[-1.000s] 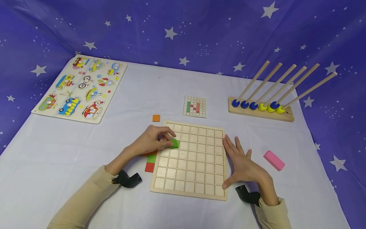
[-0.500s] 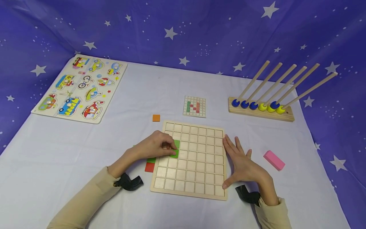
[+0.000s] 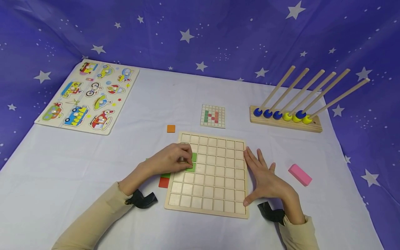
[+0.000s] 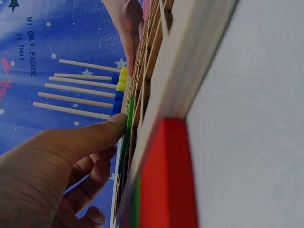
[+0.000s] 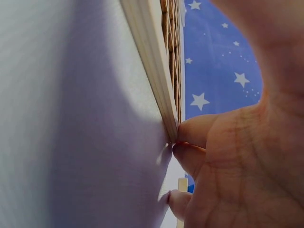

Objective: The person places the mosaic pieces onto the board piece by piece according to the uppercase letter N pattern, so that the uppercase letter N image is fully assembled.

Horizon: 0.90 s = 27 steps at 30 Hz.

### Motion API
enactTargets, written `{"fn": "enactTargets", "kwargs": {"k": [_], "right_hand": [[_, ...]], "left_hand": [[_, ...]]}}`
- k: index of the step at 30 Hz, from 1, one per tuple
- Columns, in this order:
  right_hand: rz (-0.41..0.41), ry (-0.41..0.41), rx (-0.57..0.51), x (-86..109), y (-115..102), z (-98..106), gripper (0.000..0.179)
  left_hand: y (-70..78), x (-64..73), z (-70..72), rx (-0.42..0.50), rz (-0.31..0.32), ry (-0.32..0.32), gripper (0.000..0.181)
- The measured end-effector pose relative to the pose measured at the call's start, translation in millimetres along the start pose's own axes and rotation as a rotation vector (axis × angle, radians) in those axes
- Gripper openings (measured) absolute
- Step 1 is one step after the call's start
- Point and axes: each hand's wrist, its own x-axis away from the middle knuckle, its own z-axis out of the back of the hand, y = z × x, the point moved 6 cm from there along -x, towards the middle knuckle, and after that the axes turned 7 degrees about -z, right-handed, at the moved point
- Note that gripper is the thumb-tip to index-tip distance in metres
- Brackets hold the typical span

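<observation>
My left hand (image 3: 170, 159) is over the left part of a pale wooden grid board (image 3: 214, 191), fingers curled. Its thumb and fingers pinch a green square tile (image 3: 190, 168) at a cell; in the left wrist view the thumb tip meets the edge of this green tile (image 4: 127, 135). Directly above it on the grid lies another green tile (image 3: 194, 157), partly covered by the fingers. My right hand (image 3: 267, 180) spreads its fingers along the board's right edge; in the right wrist view its fingertips (image 5: 192, 130) touch the rim.
Beside the board's left edge lie a red tile (image 3: 164, 182) and a partly hidden green one (image 3: 165, 175). An orange tile (image 3: 171, 128), pattern card (image 3: 212, 116), vehicle puzzle (image 3: 115, 104), peg stand (image 3: 281, 123) and pink block (image 3: 300, 174) surround it.
My left hand has shifted down the grid with one green tile, from beside the upper green tile to the cell below, and the tile now looks flatter. The right hand has stayed put.
</observation>
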Motion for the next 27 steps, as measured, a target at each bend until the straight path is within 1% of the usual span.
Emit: {"fn": "enactTargets", "kwargs": {"k": [2, 5, 7, 9, 13, 16, 18, 20, 24, 26, 27], "right_hand": [[0.000, -0.001, -0.001, 0.0, 0, 0, 0.155], [0.002, 0.001, -0.003, -0.2, 0, 0, 0.155], [0.003, 0.001, -0.002, -0.2, 0, 0, 0.155], [0.003, 0.000, 0.000, -0.1, 0, 0, 0.155], [0.003, -0.003, 0.006, 0.3, -1, 0, 0.155], [0.003, -0.004, 0.007, 0.4, -1, 0, 0.154], [0.004, -0.004, 0.007, 0.5, -1, 0, 0.154], [0.003, -0.005, 0.007, 0.5, -1, 0, 0.154], [0.004, -0.004, 0.005, 0.6, 0, 0, 0.154], [0.005, -0.003, 0.003, 0.7, 0, 0, 0.155], [0.007, -0.003, 0.001, 0.8, 0, 0, 0.155]], "left_hand": [[-0.1, 0.2, 0.5, -0.007, 0.004, 0.002, 0.007], [-4.2, 1.7, 4.3, -0.003, 0.028, 0.005, 0.005], [-10.5, 4.5, 9.2, -0.001, 0.053, 0.023, 0.005], [-18.6, 8.6, 15.1, 0.012, 0.079, 0.057, 0.006], [-33.9, 15.9, 23.1, 0.072, 0.091, 0.117, 0.006], [-42.1, 20.0, 28.9, 0.107, 0.111, 0.130, 0.005], [-47.8, 24.5, 35.9, 0.093, 0.157, 0.128, 0.006], [-54.5, 32.1, 46.5, 0.041, 0.216, 0.130, 0.009], [-68.1, 54.1, 70.6, -0.073, 0.333, 0.147, 0.014], [-73.2, 64.5, 79.3, -0.094, 0.380, 0.145, 0.016], [-74.8, 68.4, 81.6, -0.095, 0.400, 0.131, 0.016]]}}
